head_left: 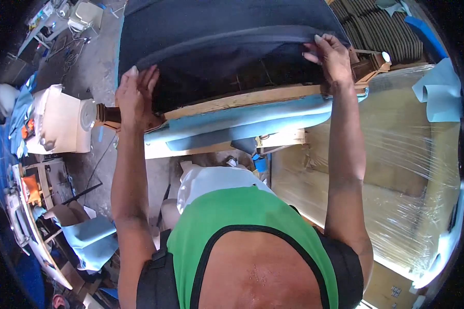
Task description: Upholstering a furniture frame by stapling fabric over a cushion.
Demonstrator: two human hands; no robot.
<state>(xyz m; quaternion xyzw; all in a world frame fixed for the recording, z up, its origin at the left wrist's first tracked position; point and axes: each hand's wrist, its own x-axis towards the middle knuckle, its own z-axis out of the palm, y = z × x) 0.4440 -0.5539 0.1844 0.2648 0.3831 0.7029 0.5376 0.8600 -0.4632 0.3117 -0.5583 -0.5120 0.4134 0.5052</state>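
Observation:
A sheet of black fabric lies over the underside of an upholstered piece of furniture, whose wooden rail and light blue covering show along the near side. My left hand has the fabric pinched by its left end, close to a brown wooden leg. Near another wooden leg, my right hand pinches the fabric at the right, some fingers bent. Between the hands the fabric's folded edge runs in a raised curve, with a darker opening below it.
Plastic-wrapped tan furniture stands close on the right, with light blue cloth over its far corner. Stacked dark, ridged pieces sit at the far right. On the left are a pale box-like piece, a blue cloth and a cluttered bench.

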